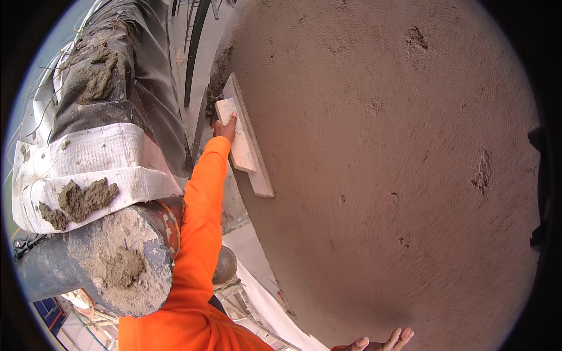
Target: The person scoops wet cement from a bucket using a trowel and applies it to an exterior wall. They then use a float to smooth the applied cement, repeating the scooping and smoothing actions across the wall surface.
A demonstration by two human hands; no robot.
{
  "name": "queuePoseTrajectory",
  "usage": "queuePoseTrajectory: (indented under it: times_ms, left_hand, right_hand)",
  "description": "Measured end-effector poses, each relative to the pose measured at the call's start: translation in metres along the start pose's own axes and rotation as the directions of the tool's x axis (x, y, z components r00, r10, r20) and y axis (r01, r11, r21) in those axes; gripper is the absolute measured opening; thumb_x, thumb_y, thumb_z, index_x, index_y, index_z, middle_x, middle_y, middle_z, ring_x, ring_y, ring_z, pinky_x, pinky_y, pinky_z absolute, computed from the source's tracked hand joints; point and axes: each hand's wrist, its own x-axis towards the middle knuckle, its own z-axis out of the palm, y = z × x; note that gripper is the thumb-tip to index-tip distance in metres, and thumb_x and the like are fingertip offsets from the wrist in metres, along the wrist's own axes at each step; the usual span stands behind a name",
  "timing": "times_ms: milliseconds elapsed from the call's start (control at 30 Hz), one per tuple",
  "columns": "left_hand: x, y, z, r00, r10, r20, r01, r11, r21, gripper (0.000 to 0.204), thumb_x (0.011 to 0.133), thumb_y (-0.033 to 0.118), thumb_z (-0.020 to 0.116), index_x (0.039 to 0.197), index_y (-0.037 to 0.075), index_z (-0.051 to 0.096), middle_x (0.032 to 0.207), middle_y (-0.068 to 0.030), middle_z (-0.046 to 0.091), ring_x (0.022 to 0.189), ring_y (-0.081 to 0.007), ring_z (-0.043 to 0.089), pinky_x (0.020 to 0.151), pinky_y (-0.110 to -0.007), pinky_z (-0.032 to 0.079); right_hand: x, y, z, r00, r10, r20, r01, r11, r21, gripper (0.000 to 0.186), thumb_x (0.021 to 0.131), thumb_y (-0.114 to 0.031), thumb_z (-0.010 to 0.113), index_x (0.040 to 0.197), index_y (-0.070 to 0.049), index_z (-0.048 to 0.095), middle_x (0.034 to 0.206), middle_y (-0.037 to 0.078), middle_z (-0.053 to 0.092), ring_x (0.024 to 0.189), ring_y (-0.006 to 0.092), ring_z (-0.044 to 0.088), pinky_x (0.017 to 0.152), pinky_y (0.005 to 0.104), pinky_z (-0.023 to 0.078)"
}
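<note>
L hand [225,128] grips float [246,149] at L edge of plastered sfc [374,175].

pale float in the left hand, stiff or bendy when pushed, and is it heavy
The pale float would probably stay stiff, as its board looks straight; likely fairly light, since the left hand alone holds it.

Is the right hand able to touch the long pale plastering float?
Probably yes: nothing visible lies between the right hand and the long pale plastering float, though the left hand grips its handle.
</note>
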Motion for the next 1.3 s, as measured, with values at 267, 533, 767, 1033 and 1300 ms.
queuePoseTrajectory:
  times_ms: [267,533,767,1033,1300]
  left_hand:
    - [-0.059,-0.071,0.007,0.996,-0.082,0.03,0.08,0.995,0.059,0.087,0.084,0.064,0.068,0.125,-0.012,0.056,0.128,-0.0331,0.061,0.124,-0.0442,0.058,0.107,-0.045,0.043]
    - [-0.257,-0.2,0.015,0.82,-0.399,0.41,0.405,0.911,0.078,0.095,0.08,0.07,0.07,0.123,-0.013,0.054,0.124,-0.0337,0.061,0.123,-0.043,0.059,0.106,-0.046,0.043]
    - [-0.428,-0.22,-0.016,0.721,-0.463,0.516,0.546,0.838,-0.01,0.061,0.085,0.042,0.081,0.128,0.008,0.054,0.117,-0.0103,0.068,0.102,-0.025,0.068,0.086,-0.045,0.055]
    - [-0.318,-0.032,-0.062,0.83,0.139,0.54,0.284,0.727,-0.625,0.05,0.089,0.029,0.078,0.124,0.002,0.057,0.111,-0.0079,0.068,0.097,-0.0184,0.066,0.088,-0.035,0.054]
    - [-0.265,0.015,-0.082,0.958,0.223,0.18,-0.066,0.783,-0.619,0.073,0.086,0.018,0.08,0.145,-0.001,0.042,0.123,-0.0123,0.064,0.111,-0.023,0.062,0.096,-0.036,0.05]
  right_hand:
    - [-0.033,-0.003,-0.008,0.993,0.053,0.108,-0.058,0.997,0.043,0.057,0.102,-0.038,0.05,0.142,0.002,0.046,0.152,0.024,0.038,0.146,0.0396,0.03,0.117,0.0597,0.025]
    - [-0.098,-0.02,-0.008,0.906,0.196,0.376,-0.189,0.98,-0.056,0.06,0.102,-0.045,0.046,0.147,-0.005,0.042,0.152,0.018,0.037,0.15,0.043,0.022,0.12,0.0628,0.021]
    - [-0.168,-0.034,0.008,0.82,0.015,0.572,-0.173,0.959,0.224,0.061,0.088,-0.025,0.071,0.142,-0.006,0.05,0.143,0.017,0.049,0.141,0.0446,0.035,0.113,0.058,0.03]
    - [-0.223,0.017,-0.044,0.865,0.184,0.468,-0.269,0.956,0.121,0.053,0.088,-0.019,0.069,0.136,-0.004,0.054,0.139,0.017,0.05,0.136,0.0456,0.041,0.112,0.0578,0.033]
    - [-0.33,0.032,-0.051,0.735,0.171,0.656,-0.398,0.892,0.214,0.055,0.078,-0.017,0.075,0.129,-0.003,0.059,0.131,0.02,0.054,0.126,0.0437,0.049,0.107,0.055,0.039]
